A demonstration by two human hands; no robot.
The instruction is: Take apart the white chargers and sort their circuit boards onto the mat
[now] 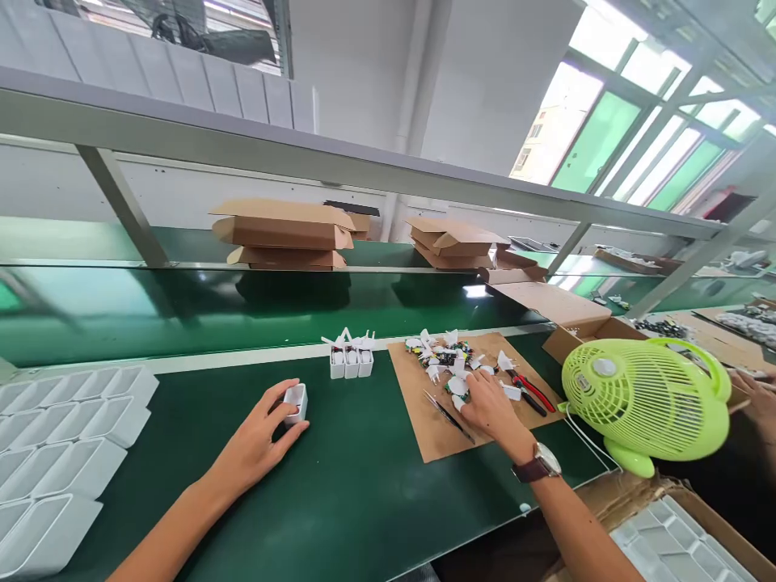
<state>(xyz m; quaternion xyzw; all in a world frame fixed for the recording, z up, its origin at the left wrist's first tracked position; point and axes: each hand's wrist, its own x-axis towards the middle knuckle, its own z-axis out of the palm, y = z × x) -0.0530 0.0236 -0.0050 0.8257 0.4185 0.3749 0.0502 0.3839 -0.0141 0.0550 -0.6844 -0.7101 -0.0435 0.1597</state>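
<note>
My left hand (264, 432) is wrapped round a small white open-topped plastic case (297, 402) standing on the green bench. Over the cardboard sheet (418, 428), my right hand (488, 402) reaches down into a pile of white plug parts with small circuit boards (445, 356). Its fingers are closed among the parts, and what they pinch is hidden. Beside that hand lie tweezers (449, 416) and red-and-black pliers (533, 392). Between my hands, farther back, three white cases (352, 364) stand in a row with white plug pieces sticking out of their tops.
Rows of white open cases (66, 444) cover the bench at left. A lime-green fan (648, 400) stands at right, above a carton of white cases (672, 533). Brown cardboard boxes (284, 230) rest behind under a shelf. Another person's hand (755, 396) shows at far right.
</note>
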